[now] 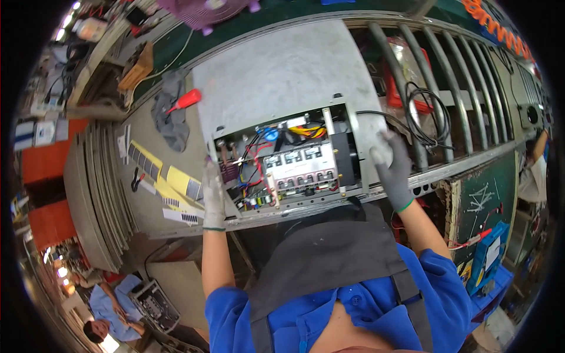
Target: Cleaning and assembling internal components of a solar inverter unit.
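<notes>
Metal box (306,167): before you on the desk (276,59), wires (309,132) exposed.
Left grip (213,194): flat, unclenched, along the box's left end.
Right grip (393,167): loosely spread just right of the box, seemingly grasping nothing.
Box ends: best steady these, keeping your fingers off the wires.
Black cable (432,140): right of the box; could snag.
Box's left: rag (176,132), yellow labels (184,181).

A grey metal benchtop (276,65) spreads before you in a crowded workshop, steel rollers (449,85) crossing its frame on your right and grey sheets (97,188) stacked past its left end, with orange panels (50,223) beyond. Strip lights (67,21) glow at your far upper left, lamps (62,272) shine lower down, and a scribbled green panel (479,197) stands near your right.
</notes>
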A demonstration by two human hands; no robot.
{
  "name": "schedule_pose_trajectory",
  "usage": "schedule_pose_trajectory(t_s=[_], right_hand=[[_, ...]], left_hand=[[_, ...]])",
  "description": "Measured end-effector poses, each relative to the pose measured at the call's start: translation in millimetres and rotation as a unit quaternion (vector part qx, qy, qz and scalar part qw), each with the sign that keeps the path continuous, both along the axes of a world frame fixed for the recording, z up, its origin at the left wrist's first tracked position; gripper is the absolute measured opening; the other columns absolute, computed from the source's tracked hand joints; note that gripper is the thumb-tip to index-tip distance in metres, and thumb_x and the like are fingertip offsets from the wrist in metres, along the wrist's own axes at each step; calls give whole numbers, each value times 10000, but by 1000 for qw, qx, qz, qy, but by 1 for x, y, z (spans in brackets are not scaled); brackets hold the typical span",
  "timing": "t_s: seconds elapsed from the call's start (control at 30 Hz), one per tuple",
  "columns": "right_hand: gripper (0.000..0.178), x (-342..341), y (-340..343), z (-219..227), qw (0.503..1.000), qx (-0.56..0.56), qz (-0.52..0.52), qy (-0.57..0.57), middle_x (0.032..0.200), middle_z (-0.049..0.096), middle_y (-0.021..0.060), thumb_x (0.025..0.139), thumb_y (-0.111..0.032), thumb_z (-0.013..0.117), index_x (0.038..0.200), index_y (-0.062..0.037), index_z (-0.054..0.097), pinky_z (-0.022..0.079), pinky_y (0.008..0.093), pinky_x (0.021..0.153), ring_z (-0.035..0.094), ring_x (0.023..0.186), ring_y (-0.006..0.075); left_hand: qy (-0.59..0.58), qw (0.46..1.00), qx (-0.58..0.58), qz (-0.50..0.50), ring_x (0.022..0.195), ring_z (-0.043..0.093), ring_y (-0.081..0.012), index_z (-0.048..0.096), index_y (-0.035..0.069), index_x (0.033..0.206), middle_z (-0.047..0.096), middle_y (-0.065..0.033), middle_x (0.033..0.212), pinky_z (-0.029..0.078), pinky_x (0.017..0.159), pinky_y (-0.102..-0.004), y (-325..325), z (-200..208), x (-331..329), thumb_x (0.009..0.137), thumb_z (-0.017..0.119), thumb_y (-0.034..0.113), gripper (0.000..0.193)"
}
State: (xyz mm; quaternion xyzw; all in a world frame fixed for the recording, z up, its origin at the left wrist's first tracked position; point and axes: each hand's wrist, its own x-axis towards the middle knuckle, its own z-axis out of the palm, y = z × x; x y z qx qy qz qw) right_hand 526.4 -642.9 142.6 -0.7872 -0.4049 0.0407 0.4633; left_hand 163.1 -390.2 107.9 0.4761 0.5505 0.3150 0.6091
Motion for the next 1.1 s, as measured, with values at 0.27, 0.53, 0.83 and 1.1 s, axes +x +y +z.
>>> schedule_pose_trajectory(t_s=[0.27,0.53,0.83,1.1], right_hand=[[629,-32,165,9,916,-189,228,-272,1275,598,111,784,-333,779,1331,-109,563,354,475,1110,536,1238,305],[609,-26,191,2,929,-181,229,-227,1110,664,92,651,-261,835,1209,-123,633,418,449,991,598,1090,308],[602,-40,202,16,959,-143,237,54,1245,652,155,748,-236,773,1285,-23,602,449,408,1026,627,1124,322],[795,-107,336,19,922,-79,255,281,1516,453,200,916,-212,707,1581,-111,284,513,362,950,622,1177,252]], left_hand=[[202,922,285,-165,1354,473,-407,388,44,1528,491,-248,1475,351,1150,-445,71,22,12,956,587,197,625],[177,919,94,-340,1307,528,-363,450,38,1485,558,-207,1405,408,1116,-435,120,50,12,850,681,184,692],[595,654,401,-239,1331,522,-280,567,151,1366,592,-108,1374,276,1164,-547,319,-61,29,852,653,152,521],[427,701,515,-248,1156,611,-172,637,220,1257,660,8,1186,224,1162,-613,230,25,97,833,626,123,435]])
